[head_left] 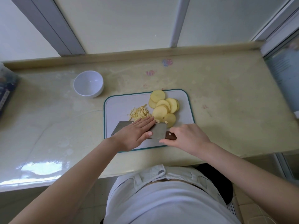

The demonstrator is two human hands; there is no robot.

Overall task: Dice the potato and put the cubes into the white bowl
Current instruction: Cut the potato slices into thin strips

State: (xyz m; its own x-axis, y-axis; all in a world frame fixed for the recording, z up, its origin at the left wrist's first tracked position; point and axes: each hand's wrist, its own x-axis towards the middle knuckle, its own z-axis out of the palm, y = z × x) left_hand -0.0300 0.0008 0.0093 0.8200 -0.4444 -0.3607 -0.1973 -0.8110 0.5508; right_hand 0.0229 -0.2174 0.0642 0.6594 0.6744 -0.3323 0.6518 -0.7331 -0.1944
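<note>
I log the left hand [135, 135] flat, fingers together, on the smooth steel cleaver [159, 133]. The right hand [189, 138] grips its dark handle [170, 136], with round slices [163, 107] beyond.

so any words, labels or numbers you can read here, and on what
Nothing here is readable.
On the counter, blue and pink marks: too blurred to read.
At the left edge, dark blue package: print too small.
At the right, pale blue panel: lines blurred.
The knife, white bowl and cutting board: no print seen.
</note>
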